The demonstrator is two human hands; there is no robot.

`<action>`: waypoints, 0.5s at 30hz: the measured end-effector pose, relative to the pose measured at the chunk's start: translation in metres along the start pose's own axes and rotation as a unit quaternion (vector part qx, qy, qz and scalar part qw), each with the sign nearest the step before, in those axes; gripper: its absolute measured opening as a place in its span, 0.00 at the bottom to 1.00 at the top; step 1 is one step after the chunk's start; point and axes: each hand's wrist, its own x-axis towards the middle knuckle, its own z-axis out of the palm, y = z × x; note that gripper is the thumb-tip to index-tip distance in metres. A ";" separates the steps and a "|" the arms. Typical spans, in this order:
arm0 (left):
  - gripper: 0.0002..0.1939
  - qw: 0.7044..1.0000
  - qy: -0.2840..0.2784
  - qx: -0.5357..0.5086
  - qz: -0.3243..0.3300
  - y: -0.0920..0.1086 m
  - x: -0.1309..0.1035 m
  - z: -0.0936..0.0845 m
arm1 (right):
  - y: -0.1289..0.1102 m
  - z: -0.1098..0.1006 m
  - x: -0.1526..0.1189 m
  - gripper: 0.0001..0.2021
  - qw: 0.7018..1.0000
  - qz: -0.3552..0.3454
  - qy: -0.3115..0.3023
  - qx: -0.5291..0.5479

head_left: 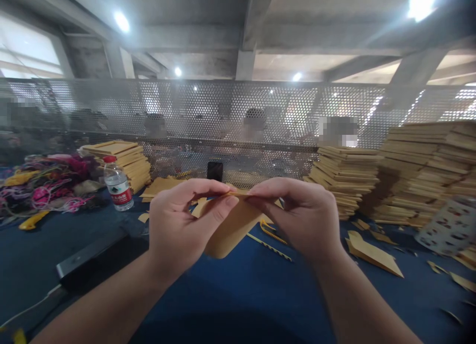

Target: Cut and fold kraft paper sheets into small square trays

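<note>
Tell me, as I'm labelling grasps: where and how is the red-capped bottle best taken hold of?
Probably around the labelled body of the bottle, coming from the near right with the left hand, which is nearer but pinches a brown paper piece. The bottle stands upright with its round side exposed there, while a brown stack rises behind and tangled strands lie to its left.
</note>
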 end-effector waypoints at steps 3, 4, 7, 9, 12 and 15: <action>0.05 0.999 -0.007 -0.025 -0.023 -0.001 0.003 0.000 | -0.002 0.000 0.001 0.09 1.000 -0.005 0.002 -0.025; 0.04 0.999 -0.008 -0.034 -0.035 -0.002 0.004 0.000 | -0.003 0.000 0.001 0.09 0.999 -0.003 0.006 -0.041; 0.04 0.995 -0.007 -0.068 -0.078 -0.010 0.009 0.000 | -0.009 0.000 0.003 0.10 0.996 0.008 0.021 -0.085; 0.05 0.990 -0.007 -0.097 -0.100 -0.016 0.012 0.001 | -0.012 0.000 0.004 0.09 0.995 0.014 0.023 -0.099; 0.06 0.984 -0.012 -0.124 -0.124 -0.023 0.014 0.001 | -0.015 0.001 0.003 0.05 0.994 0.027 0.006 -0.105; 0.07 0.982 -0.015 -0.120 -0.146 -0.024 0.015 0.001 | -0.013 0.000 0.002 0.02 0.994 0.050 -0.010 -0.094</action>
